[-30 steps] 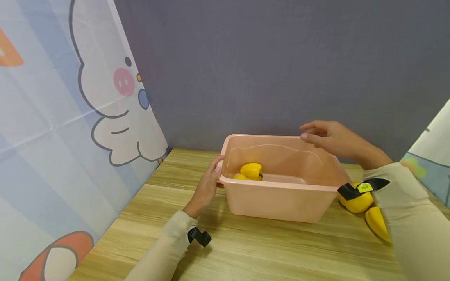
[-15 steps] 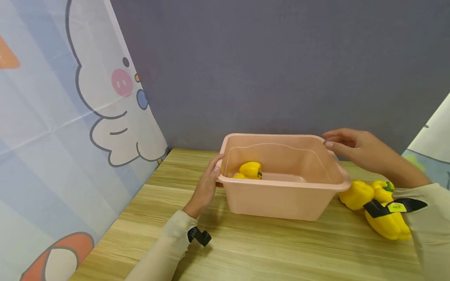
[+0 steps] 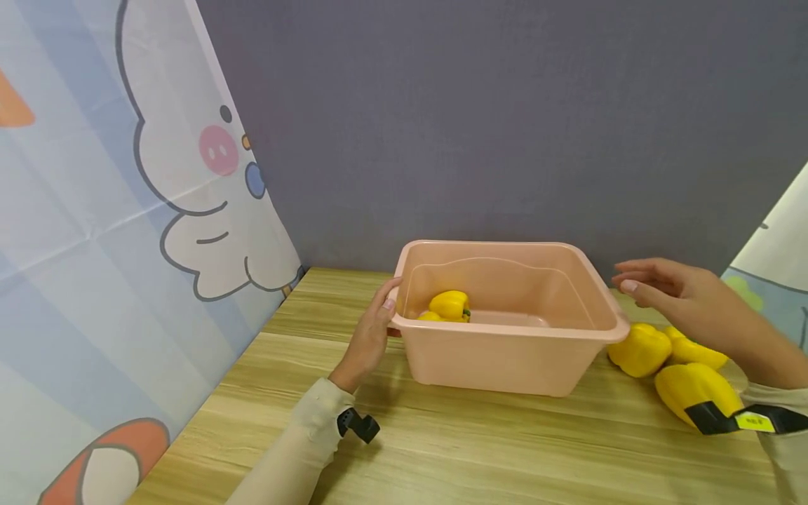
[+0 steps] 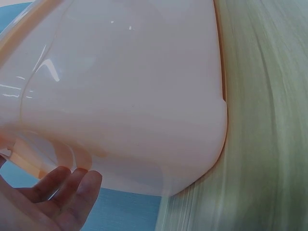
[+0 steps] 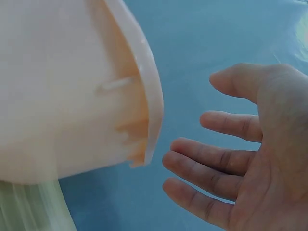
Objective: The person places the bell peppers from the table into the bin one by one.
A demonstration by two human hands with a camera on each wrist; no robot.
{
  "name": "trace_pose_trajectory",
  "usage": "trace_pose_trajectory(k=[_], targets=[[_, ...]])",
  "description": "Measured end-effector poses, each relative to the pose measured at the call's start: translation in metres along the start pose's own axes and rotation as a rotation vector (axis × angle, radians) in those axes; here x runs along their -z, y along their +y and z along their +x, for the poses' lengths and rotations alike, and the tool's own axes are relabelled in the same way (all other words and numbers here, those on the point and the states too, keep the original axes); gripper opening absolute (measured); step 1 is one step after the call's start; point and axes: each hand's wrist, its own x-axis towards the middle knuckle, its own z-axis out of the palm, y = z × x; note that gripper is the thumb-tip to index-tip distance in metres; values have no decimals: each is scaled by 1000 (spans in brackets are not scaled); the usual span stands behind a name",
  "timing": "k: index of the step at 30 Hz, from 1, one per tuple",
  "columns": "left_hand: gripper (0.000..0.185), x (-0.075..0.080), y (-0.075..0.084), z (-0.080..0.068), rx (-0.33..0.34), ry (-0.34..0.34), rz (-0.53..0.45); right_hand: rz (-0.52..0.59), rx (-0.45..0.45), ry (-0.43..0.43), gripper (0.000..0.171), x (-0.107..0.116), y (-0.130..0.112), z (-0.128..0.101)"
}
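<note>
The right hand [image 3: 684, 298] is drawing back from over the pink tub [image 3: 505, 351]: a second ago it was hovering above the far rim, and now it is hanging off the tub's right end, just above the three yellow peppers [image 3: 639, 348] lying on the wooden table [image 3: 480, 442]. Judging from this, one pepper [image 3: 449, 306] is already sitting inside the tub, near its left wall, and the hand is heading for the next. Its fingers [image 5: 211, 163] are spreading loosely, holding nothing and clear of the rim. The left hand [image 3: 369, 338] is staying where it was, fingers resting against the tub's left rim and steadying it rather than curling tightly round it
</note>
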Motion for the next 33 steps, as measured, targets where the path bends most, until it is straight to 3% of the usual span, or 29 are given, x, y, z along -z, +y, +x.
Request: trace_pose_trajectory(k=[24, 33], targets=[[53, 2, -2, 1, -1, -17, -55, 15, 13, 74, 40, -11, 35, -51], [53, 2, -2, 0, -5, -17, -51, -36, -83, 65, 47, -16, 46, -60]])
